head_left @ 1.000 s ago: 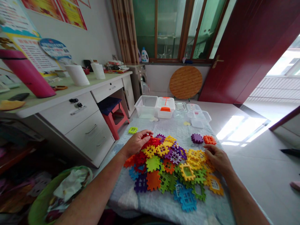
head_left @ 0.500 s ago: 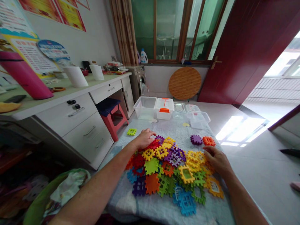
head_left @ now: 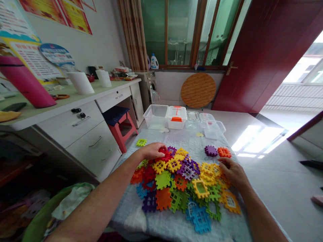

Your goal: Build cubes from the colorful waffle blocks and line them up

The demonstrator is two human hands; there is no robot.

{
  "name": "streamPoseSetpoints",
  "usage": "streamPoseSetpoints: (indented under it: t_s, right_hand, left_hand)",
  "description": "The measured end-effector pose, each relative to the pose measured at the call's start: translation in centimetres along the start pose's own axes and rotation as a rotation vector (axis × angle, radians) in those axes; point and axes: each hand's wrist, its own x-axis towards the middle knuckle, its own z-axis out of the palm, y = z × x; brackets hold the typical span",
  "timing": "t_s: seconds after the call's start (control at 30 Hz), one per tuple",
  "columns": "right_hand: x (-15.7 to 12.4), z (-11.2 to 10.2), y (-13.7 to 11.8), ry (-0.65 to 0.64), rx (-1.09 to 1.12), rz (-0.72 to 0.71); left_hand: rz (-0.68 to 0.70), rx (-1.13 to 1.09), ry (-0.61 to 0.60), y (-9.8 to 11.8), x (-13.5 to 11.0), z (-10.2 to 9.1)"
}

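My left hand [head_left: 154, 150] is at the back left of a pile of notched plastic building tiles. Its fingers are bent and closed on the edge of a red tile [head_left: 166, 156]. My right hand [head_left: 234, 172] rests at the pile's right side, beside the yellow tiles [head_left: 208, 169]. Its fingers are slightly apart, and I see nothing held in them. Purple tiles [head_left: 187, 170], an orange tile [head_left: 163, 199], a green tile [head_left: 163, 180] and blue tiles [head_left: 201, 218] overlap in the heap. A purple stack [head_left: 211, 151] and an orange stack [head_left: 224, 152] lie beyond my right hand.
A light green tile [head_left: 141, 142] lies alone at the left of the cloth-covered table [head_left: 161, 226]. Clear plastic bins [head_left: 156, 117] and a lidded box [head_left: 176, 121] stand at its far end. A pink stool [head_left: 123, 129] is by the desk.
My left hand has shifted down slightly, its fingers now closing at the red tile. More orange and green tiles show at the pile's left edge. The right hand stays in place.
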Motion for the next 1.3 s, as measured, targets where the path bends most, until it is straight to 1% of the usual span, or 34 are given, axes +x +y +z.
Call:
streamPoseSetpoints:
  t_s: [0.07, 0.13, 0.2, 0.27, 0.43, 0.57, 0.7, 0.93, 1.07, 1.17, 1.23, 1.3]
  right_hand:
    - [0.0, 0.0, 0.1, 0.002, -0.002, -0.001]
    - [0.0, 0.0, 0.0, 0.0, -0.004, 0.001]
    - [-0.1, -0.1, 0.0, 0.004, -0.005, 0.006]
    - [-0.1, -0.2, -0.1, 0.012, -0.003, 0.013]
    - [-0.1, -0.2, -0.2, 0.061, 0.0, 0.009]
    - [-0.1, -0.2, -0.1, 0.076, 0.015, 0.008]
    - [-0.1, -0.1, -0.2, 0.076, 0.009, -0.003]
    - [-0.1, -0.2, -0.5, 0.066, 0.011, 0.006]
    - [-0.1, -0.1, -0.2, 0.044, 0.032, 0.011]
    - [0.0, 0.0, 0.1, 0.04, 0.035, 0.018]
    - [0.0, 0.1, 0.2, 0.043, 0.029, 0.013]
    - [0.0, 0.0, 0.1, 0.048, 0.021, 0.0]
  left_hand:
    - [0.002, -0.038, 0.017, -0.2, 0.3, 0.0]
    - [0.022, -0.078, 0.059, -0.2, 0.2, 0.0]
    - [0.053, -0.103, 0.116, 0.1, -0.3, -0.3]
    - [0.086, -0.11, 0.137, 0.5, -0.9, -0.6]
    - [0.127, -0.052, 0.036, 1.5, -1.7, -0.7]
    - [0.09, -0.022, 0.008, 1.4, -1.1, -0.3]
    - [0.061, -0.008, -0.047, 1.0, -0.4, -0.1]
    - [0.018, 0.048, -0.079, 1.2, 0.7, -0.2]
    - [0.03, 0.116, -0.087, 1.5, 1.0, -0.2]
    - [0.065, 0.067, -0.015, 1.2, 0.6, -1.2]
    - [0.082, 0.0, 0.081, 0.4, 0.4, -2.5]
    - [0.068, -0.043, 0.198, -0.9, 0.5, -4.1]
